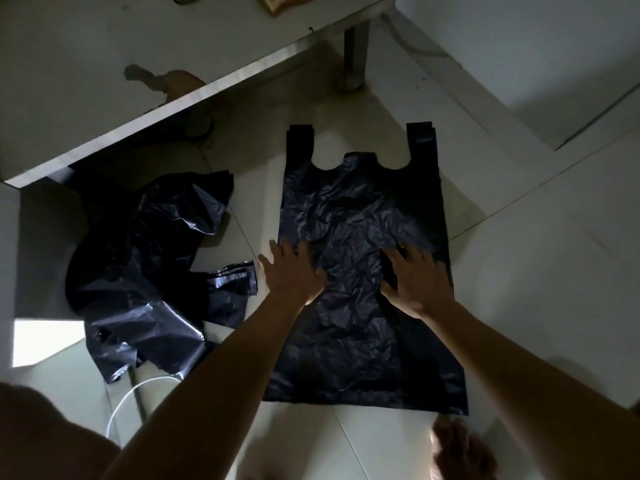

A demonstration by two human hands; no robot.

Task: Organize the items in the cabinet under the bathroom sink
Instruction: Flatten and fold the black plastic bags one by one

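**Black bag spread flat on the tiles, both palms pressed on it**

Pale floor tiles (526, 278) fill the dim scene. At the far left, a white cabinet panel (104, 81) with a metal edge runs on a slant, and a metal leg (355, 57) stands under its far right end.

The flat black bag (360, 344) lies in the middle of the floor, right of the panel. It is a thin, creased plastic carrier laid out full length. Its two handle loops (420, 136) point to the far side and its straight bottom edge is near the person.

To its left, partly under the panel, sits a crumpled heap of black bags (138, 258), glossy and folded over itself.

The left hand (294, 271) rests palm down on the flat bag's left edge, fingers straight and spread, the thumb out over bare tile. The right hand (415, 278) lies palm down on the bag's right half, fingers also straight and fanned apart. Neither hand grips anything.

A bare foot (457, 448) stands just near of the bag's bottom right corner. A thin white cord (121, 407) loops on the near left tiles.
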